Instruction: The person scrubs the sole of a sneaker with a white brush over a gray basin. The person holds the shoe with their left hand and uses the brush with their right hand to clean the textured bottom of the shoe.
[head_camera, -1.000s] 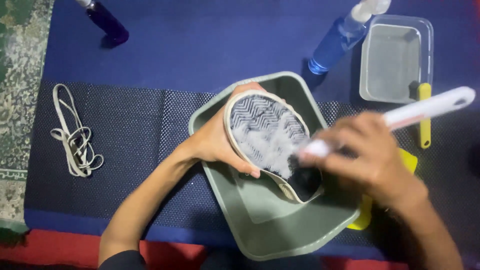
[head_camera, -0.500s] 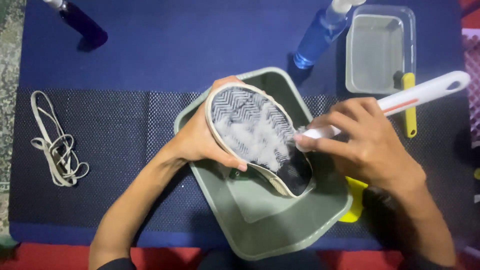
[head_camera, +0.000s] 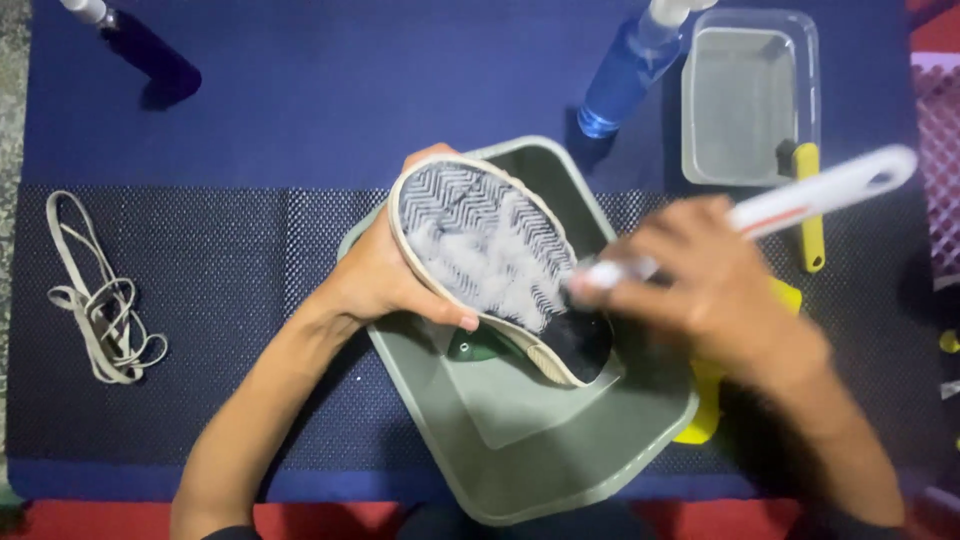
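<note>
over the grey-green plastic basin (head_camera: 520, 440), the left hand (head_camera: 375, 275) grips a sole-up, foam-covered shoe (head_camera: 490, 255); the right hand (head_camera: 715, 285), clamped on a white long-handled brush (head_camera: 800, 200), scrubs. next, probably the unfoamed dark heel.

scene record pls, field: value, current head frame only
left hand: left hand grips a shoe by its side, foamy zigzag sole up
right hand: right hand, blurred, holds a white long-handled brush with its head on the sole
under shoe: grey-green plastic basin
left of basin: loose beige shoelaces
top right: clear rectangular plastic tub, blue spray bottle, yellow-handled tool
top left: dark blue bottle
surface: dark blue mat
</note>
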